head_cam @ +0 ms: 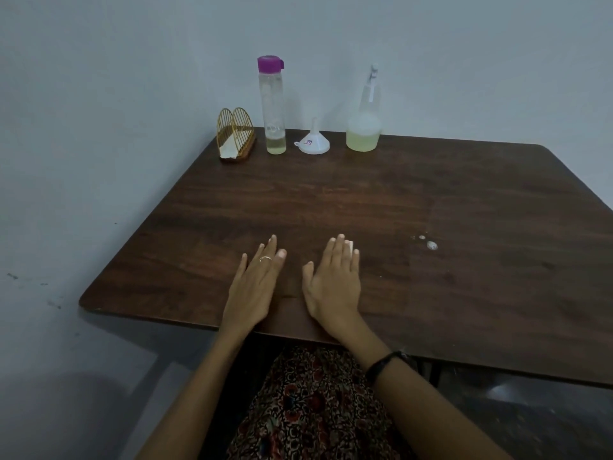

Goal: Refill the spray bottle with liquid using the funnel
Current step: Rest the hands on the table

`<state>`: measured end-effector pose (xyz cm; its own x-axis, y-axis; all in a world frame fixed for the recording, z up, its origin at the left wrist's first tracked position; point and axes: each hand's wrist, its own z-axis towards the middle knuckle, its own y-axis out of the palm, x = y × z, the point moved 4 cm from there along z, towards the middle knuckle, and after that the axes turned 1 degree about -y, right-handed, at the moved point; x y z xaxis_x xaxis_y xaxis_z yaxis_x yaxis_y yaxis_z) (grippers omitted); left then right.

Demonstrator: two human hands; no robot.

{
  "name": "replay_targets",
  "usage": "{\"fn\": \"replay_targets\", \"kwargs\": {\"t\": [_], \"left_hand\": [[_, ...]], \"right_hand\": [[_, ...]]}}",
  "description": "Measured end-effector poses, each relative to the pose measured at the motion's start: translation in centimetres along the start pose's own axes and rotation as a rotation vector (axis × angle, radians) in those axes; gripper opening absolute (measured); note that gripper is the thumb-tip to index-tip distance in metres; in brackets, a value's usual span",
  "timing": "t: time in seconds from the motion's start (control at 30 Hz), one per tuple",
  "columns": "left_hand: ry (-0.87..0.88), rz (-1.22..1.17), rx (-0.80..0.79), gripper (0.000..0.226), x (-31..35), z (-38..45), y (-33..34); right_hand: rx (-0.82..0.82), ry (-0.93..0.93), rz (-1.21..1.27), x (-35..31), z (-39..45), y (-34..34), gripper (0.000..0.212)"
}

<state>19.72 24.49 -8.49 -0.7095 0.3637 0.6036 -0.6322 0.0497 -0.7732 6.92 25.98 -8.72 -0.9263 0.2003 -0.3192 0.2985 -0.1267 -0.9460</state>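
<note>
Left hand [253, 287] and right hand [333, 287] flat on table [464, 260], fingers straight, holding nothing. Spray bottle [364, 127], funnel [313, 142], purple-capped bottle [274, 107] well beyond fingertips.

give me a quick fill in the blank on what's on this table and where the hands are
1. The tall clear bottle has a ____ cap.
2. The white plastic funnel stands between that bottle and the clear ____ bottle.
3. Left hand and right hand lie ____ on the dark wooden table, holding nothing.
4. The gold wire holder stands at the table's far ____ corner.

Missing words: purple; spray; flat; left
</note>
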Motion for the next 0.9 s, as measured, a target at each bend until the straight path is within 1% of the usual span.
{"fn": "replay_targets", "kwargs": {"t": [0.03, 0.1, 0.2, 0.27, 0.3, 0.37, 0.47, 0.57, 0.6, 0.63, 0.7, 0.73, 0.77, 0.83, 0.87, 0.9], "left_hand": [[-0.057, -0.150, 0.014, 0.043, 0.2, -0.1, -0.5], [-0.185, -0.419, -0.009, 0.043, -0.6, 0.2, -0.5], [-0.248, -0.646, 0.032, 0.062, -0.2, -0.1, -1.1], [-0.317, -0.776, 0.060, 0.060, -0.1, -0.4, -1.4], [-0.312, -0.799, 0.082, 0.057, -0.1, -0.5, -1.6], [-0.249, -0.656, 0.083, 0.053, 0.2, -0.3, -1.7], [-0.210, -0.304, 0.013, 0.047, 0.6, 0.0, -0.2], [-0.122, -0.174, -0.041, 0.052, 2.9, 0.3, 2.1], [-0.071, -0.131, -0.070, 0.056, 4.0, 0.3, 3.1], [-0.026, -0.081, -0.091, 0.059, 5.3, 0.3, 4.0], [0.000, 0.016, -0.104, 0.055, 7.2, 0.5, 5.8], [0.010, 0.080, -0.110, 0.054, 8.0, 0.6, 6.8], [0.038, 0.155, -0.114, 0.058, 8.7, 0.6, 7.5], [0.089, 0.280, -0.125, 0.075, 9.5, 0.6, 8.6], [0.108, 0.342, -0.117, 0.077, 9.6, 0.5, 8.9], [0.129, 0.402, -0.088, 0.073, 9.5, 0.5, 8.9]], "right_hand": [[-0.009, -0.019, 0.015, -1.3, -0.1, 0.4, 0.067], [-0.032, -0.054, 0.023, -3.9, -0.5, 1.2, 0.067], [-0.073, -0.119, -0.077, -6.8, -1.6, 2.4, 0.065], [-0.091, -0.148, -0.077, -7.4, -2.2, 2.7, 0.064], [-0.097, -0.163, -0.058, -7.3, -2.4, 2.6, 0.064], [-0.107, -0.189, -0.013, -6.3, -3.0, 2.0, 0.065], [-0.099, -0.159, 0.022, -3.0, -3.4, 0.8, 0.065], [-0.064, -0.076, 0.017, 1.3, -3.7, -0.7, 0.066], [-0.037, -0.052, 0.003, 2.7, -3.9, -1.2, 0.070], [-0.007, -0.034, -0.006, 4.1, -4.0, -1.7, 0.079], [0.014, -0.007, -0.031, 6.7, -4.1, -2.3, 0.094], [0.013, 0.014, -0.047, 7.9, -4.1, -2.5, 0.096], [0.018, 0.036, -0.061, 9.1, -4.0, -2.8, 0.097], [0.036, 0.084, -0.096, 11.1, -3.7, -3.4, 0.097], [0.042, 0.112, -0.114, 11.9, -3.5, -3.6, 0.097], [0.045, 0.132, -0.127, 12.5, -3.3, -3.8, 0.098]]}}
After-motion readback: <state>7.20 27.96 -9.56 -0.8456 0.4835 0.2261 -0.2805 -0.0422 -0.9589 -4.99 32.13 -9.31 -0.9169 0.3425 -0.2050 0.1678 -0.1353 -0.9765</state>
